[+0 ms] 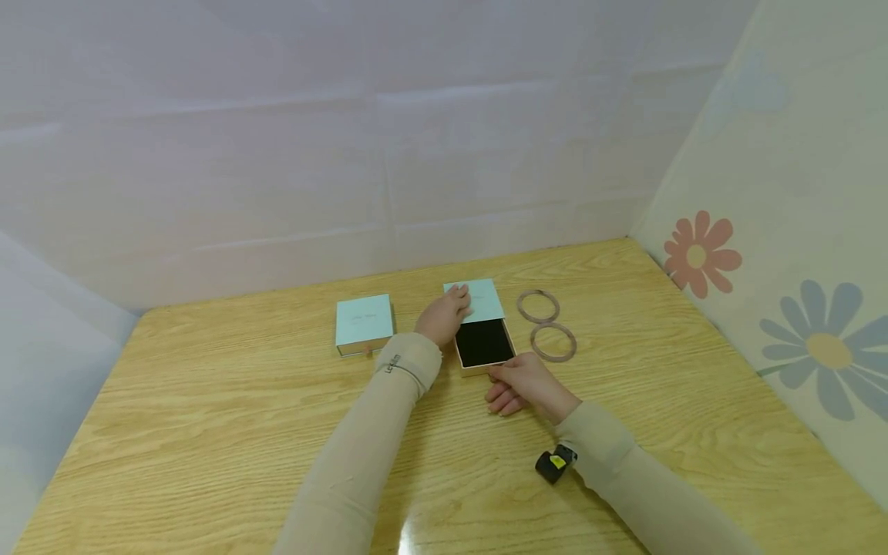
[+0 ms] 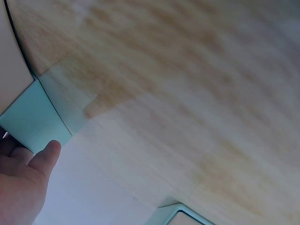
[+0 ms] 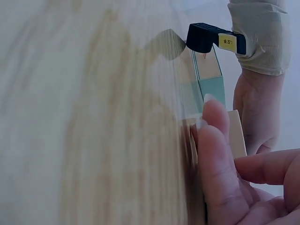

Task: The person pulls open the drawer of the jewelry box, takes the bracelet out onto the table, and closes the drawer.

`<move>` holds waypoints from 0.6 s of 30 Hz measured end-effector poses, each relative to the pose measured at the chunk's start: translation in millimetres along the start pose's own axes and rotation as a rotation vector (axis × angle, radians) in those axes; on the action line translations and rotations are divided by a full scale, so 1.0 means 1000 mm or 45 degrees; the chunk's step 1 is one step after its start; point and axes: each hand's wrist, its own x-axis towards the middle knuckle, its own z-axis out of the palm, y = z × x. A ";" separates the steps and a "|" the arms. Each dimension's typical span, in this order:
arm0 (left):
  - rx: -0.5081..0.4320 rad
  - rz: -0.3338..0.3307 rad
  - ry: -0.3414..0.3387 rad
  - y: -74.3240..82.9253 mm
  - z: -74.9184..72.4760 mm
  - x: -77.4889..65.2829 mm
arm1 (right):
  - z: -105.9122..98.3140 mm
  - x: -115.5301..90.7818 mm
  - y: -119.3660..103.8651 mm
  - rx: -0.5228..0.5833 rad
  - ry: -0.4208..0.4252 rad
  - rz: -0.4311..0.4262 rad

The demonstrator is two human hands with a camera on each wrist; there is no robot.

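Note:
A light-blue drawer box [image 1: 487, 302] stands with its black-lined drawer [image 1: 484, 343] pulled out toward me. My left hand [image 1: 444, 317] holds the box's sleeve, fingers over the top; in the left wrist view its thumb lies along the side of the sleeve [image 2: 40, 117]. At the drawer's front edge, my right hand [image 1: 525, 383] pinches the small pull tab between thumb and index finger, the other fingers spread below. The tab is mostly hidden by the fingertips. Two purplish bangles, one farther back [image 1: 519, 306] and one nearer [image 1: 575, 343], lie right of the box.
Left of my left hand stands a second light-blue drawer box [image 1: 364, 318], closed, with a small tab at its front. Everything rests on a wood-grain table [image 1: 229, 416]. Pale cloth [image 1: 277, 154] hangs behind it, and a flower-patterned sheet [image 1: 777, 254] borders the right side.

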 end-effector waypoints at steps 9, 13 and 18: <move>0.002 -0.020 -0.007 0.000 0.001 0.002 | 0.001 0.003 0.000 0.051 -0.021 0.046; -0.002 -0.011 -0.004 0.000 0.001 0.002 | 0.000 0.003 -0.001 0.039 -0.026 0.053; -0.004 -0.003 0.011 -0.001 0.002 0.002 | -0.001 0.003 -0.003 0.028 -0.044 0.025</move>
